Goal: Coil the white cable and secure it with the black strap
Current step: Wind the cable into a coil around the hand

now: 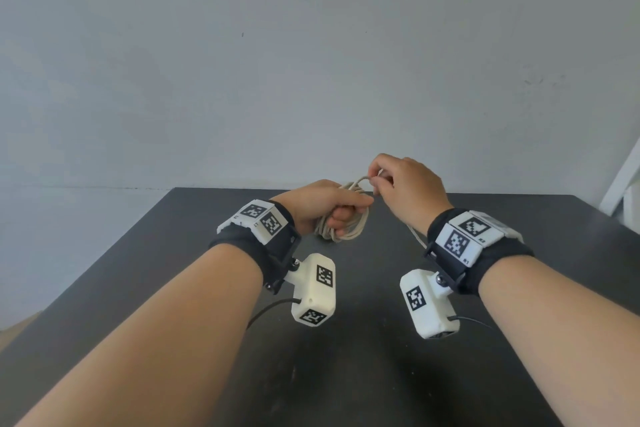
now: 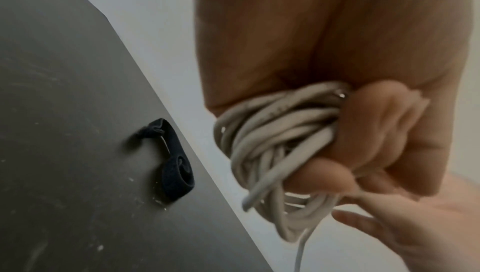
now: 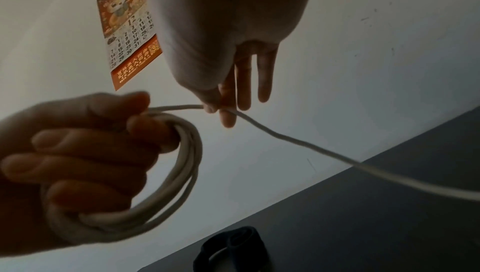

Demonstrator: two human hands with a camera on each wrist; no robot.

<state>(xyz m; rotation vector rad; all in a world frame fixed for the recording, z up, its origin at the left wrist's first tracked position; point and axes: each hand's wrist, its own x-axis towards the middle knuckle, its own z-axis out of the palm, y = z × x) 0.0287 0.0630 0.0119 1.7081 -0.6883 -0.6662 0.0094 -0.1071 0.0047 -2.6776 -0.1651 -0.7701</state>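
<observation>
My left hand (image 1: 332, 210) grips a bundle of white cable (image 1: 349, 232) in several loops above the far part of the dark table; the fist and loops (image 2: 275, 142) fill the left wrist view. My right hand (image 1: 379, 180) pinches a single strand (image 3: 285, 138) between thumb and forefinger just right of the coil, with the other fingers straight. The loose tail runs down to the right past my right wrist. The black strap (image 2: 174, 163) lies curled on the table near its far edge, below the hands, and shows also in the right wrist view (image 3: 233, 247). In the head view the strap is hidden.
The dark table (image 1: 346, 340) meets a pale wall at its far edge. A paper calendar (image 3: 127, 27) hangs on that wall. A white object (image 1: 623, 184) stands at the far right beside the table.
</observation>
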